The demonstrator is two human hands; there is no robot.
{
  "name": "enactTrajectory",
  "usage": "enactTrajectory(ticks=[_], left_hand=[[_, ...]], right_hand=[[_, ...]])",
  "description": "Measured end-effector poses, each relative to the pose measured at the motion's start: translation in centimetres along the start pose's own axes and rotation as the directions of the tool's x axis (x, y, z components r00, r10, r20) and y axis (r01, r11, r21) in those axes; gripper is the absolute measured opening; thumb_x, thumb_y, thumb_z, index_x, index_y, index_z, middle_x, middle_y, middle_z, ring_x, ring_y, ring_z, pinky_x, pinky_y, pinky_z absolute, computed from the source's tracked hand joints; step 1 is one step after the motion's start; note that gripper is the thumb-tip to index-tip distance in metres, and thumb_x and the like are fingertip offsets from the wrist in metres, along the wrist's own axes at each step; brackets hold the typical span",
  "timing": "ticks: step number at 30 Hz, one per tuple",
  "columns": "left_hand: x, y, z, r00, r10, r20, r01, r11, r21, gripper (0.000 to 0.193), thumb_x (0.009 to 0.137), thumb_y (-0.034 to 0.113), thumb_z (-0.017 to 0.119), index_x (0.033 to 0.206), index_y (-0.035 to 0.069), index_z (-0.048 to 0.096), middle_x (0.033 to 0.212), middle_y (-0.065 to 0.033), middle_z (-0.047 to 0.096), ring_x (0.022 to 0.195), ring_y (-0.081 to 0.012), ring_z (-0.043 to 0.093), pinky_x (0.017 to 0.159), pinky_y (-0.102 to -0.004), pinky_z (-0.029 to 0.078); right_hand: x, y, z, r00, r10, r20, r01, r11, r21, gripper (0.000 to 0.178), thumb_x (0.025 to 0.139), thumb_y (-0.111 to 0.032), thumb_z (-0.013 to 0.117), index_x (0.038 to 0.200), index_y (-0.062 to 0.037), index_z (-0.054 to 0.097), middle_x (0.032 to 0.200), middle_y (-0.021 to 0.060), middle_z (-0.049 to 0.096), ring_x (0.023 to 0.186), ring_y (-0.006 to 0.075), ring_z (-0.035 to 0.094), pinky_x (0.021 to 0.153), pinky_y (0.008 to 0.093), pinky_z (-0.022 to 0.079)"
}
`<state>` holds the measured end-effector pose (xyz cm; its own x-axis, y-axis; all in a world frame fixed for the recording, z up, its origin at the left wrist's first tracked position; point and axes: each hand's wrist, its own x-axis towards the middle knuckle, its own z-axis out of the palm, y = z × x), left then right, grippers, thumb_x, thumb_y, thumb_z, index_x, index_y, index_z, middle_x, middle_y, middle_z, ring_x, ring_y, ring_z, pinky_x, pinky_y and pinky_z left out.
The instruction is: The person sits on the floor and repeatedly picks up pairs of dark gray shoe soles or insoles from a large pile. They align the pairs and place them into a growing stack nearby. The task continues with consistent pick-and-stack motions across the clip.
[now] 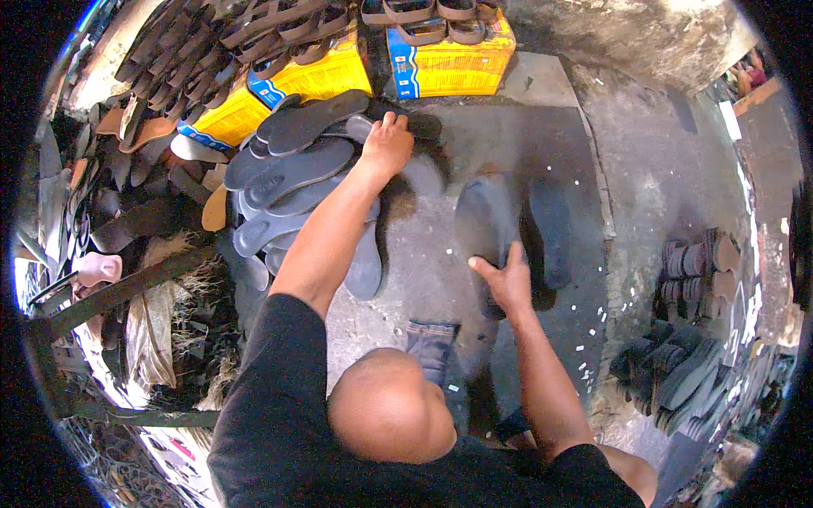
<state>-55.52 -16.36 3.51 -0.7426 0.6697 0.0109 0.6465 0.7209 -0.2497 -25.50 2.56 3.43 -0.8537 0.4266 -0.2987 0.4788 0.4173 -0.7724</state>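
At the far end of a pile of dark grey shoe soles (pixel 296 173), my left hand (pixel 389 144) has its fingers curled over a dark sole (pixel 426 127). The soles overlap on the floor, some tilted on others. To the right, my right hand (pixel 508 279) grips a grey sole (pixel 484 212) by its near part, thumb apart on top and the other fingers partly hidden. Motion blurs this sole. Just beyond it on the right lies another dark sole (pixel 549 233), flat and apart from my hand.
Yellow and blue boxes (pixel 453 63) with brown sandals (pixel 411 13) on top stand at the back. Scraps and a dark wooden bar (pixel 127 292) fill the left side. Stacks of soles (pixel 673 364) sit at the right. Folded denim (pixel 432 349) lies near me.
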Motion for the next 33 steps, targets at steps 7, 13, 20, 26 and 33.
enactTrajectory(ticks=[7, 13, 20, 26, 33], left_hand=[[-12.4, 9.5, -4.6, 0.925, 0.145, 0.351, 0.340, 0.091, -0.936, 0.043, 0.087, 0.018, 0.077, 0.126, 0.004, 0.065, 0.126, -0.0164, 0.063, 0.130, -0.0407, 0.054, 0.107, -0.0432, 0.047], [-15.1, 10.4, -1.4, 0.974, 0.212, -0.075, -0.214, 0.769, -0.602, 0.097, 0.071, 0.012, 0.090, 0.154, 0.019, 0.039, 0.154, -0.0112, 0.042, 0.145, -0.0391, 0.039, 0.119, -0.0537, 0.035], [-14.3, 10.3, -12.7, 0.859, 0.471, -0.201, -0.486, 0.626, -0.610, 0.077, 0.069, 0.023, 0.087, 0.137, 0.009, 0.056, 0.126, -0.0132, 0.059, 0.124, -0.0381, 0.052, 0.107, -0.0542, 0.041], [-14.0, 6.4, -10.3, 0.937, 0.344, -0.066, -0.281, 0.627, -0.727, 0.078, 0.072, 0.028, 0.089, 0.137, 0.005, 0.053, 0.137, -0.0181, 0.054, 0.135, -0.0415, 0.048, 0.117, -0.0569, 0.034], [-14.9, 6.4, -10.1, 0.903, 0.399, -0.161, -0.366, 0.516, -0.774, 0.075, 0.073, 0.032, 0.090, 0.134, 0.005, 0.055, 0.138, -0.0163, 0.057, 0.134, -0.0420, 0.050, 0.120, -0.0626, 0.030]], right_hand=[[0.2, -4.5, -1.6, 0.980, -0.183, -0.083, 0.199, 0.945, 0.261, 0.105, 0.080, -0.044, 0.089, 0.152, 0.0071, 0.032, 0.136, 0.0313, 0.061, 0.129, 0.0389, 0.060, 0.110, 0.0452, 0.045], [-1.1, 2.3, 3.5, 0.929, -0.369, 0.008, 0.316, 0.784, -0.534, 0.083, 0.073, -0.035, 0.093, 0.132, 0.0004, 0.047, 0.118, 0.0251, 0.065, 0.100, 0.0458, 0.066, 0.083, 0.0545, 0.051], [-1.8, 3.1, 4.4, 0.837, -0.532, -0.126, 0.532, 0.846, -0.044, 0.086, 0.075, -0.035, 0.094, 0.133, 0.0004, 0.043, 0.122, 0.0234, 0.063, 0.106, 0.0464, 0.063, 0.085, 0.0542, 0.052], [-1.6, 2.4, 3.7, 0.890, -0.455, 0.000, 0.424, 0.829, -0.364, 0.087, 0.069, -0.042, 0.093, 0.132, 0.0008, 0.049, 0.120, 0.0222, 0.063, 0.111, 0.0432, 0.060, 0.094, 0.0519, 0.048], [-1.6, 3.9, 3.9, 0.908, -0.414, 0.055, 0.411, 0.861, -0.300, 0.083, 0.069, -0.041, 0.093, 0.130, 0.0001, 0.055, 0.122, 0.0212, 0.063, 0.117, 0.0418, 0.059, 0.101, 0.0524, 0.046]])
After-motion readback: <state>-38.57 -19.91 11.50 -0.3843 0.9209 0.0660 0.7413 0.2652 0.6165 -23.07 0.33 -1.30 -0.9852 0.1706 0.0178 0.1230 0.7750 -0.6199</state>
